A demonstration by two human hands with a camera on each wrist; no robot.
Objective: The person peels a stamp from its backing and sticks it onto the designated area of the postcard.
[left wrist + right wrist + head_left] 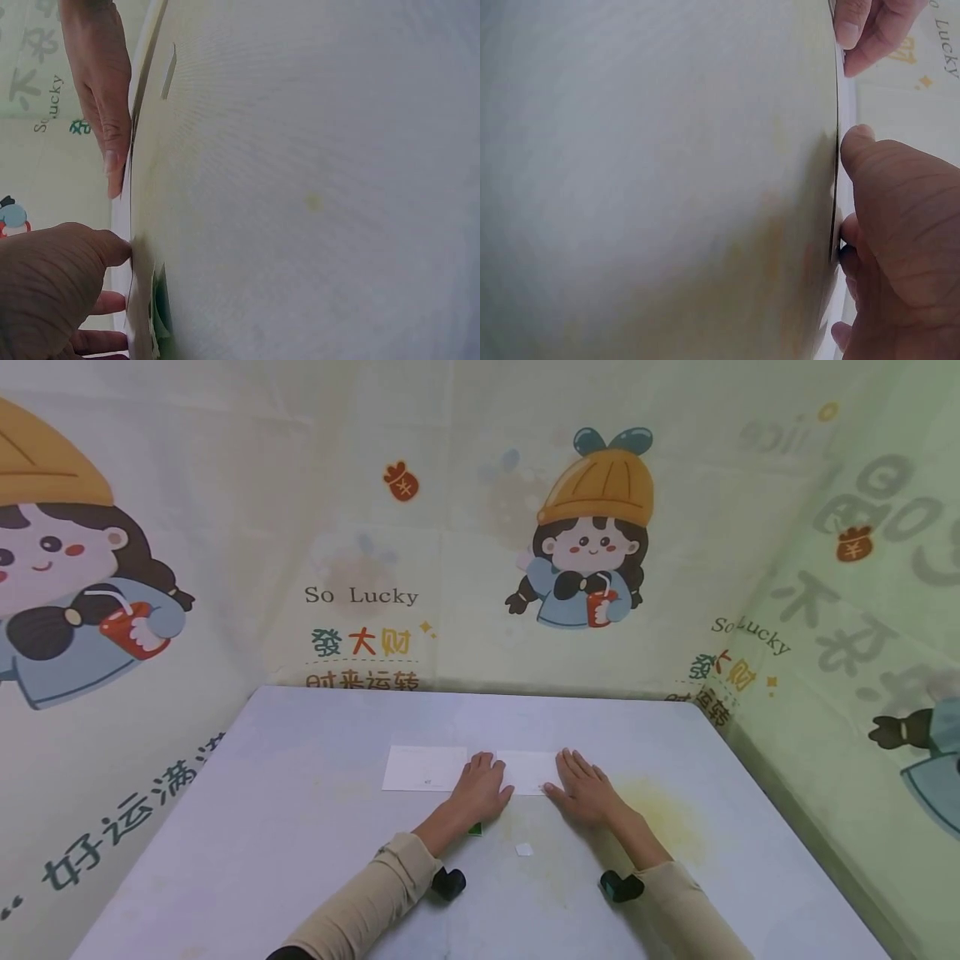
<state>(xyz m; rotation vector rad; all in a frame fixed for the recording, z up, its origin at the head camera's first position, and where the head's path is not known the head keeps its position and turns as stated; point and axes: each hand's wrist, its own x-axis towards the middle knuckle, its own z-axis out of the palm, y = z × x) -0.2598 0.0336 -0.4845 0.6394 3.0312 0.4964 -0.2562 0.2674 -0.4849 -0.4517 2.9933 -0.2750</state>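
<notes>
Two white rectangular sheets of paper or card lie side by side on the table: a left sheet (423, 768) and a right sheet (525, 772). My left hand (480, 783) rests palm down where the two sheets come close, its fingers extended over the right sheet's left edge. On that sheet's right edge my right hand (587, 789) lies flat, fingers straight and pointing away. In the right wrist view, the thumb (859, 146) touches the sheet's near edge. Both hands press the paper against the tabletop. Small dark marks show near the left sheet's lower edge.
A small green item (476, 829), mostly hidden under my left wrist, also shows as a folded green piece (159, 315) in the left wrist view. A small white scrap (524, 849) lies between the forearms. The white table (337, 860) meets printed cloth walls (465, 635) behind.
</notes>
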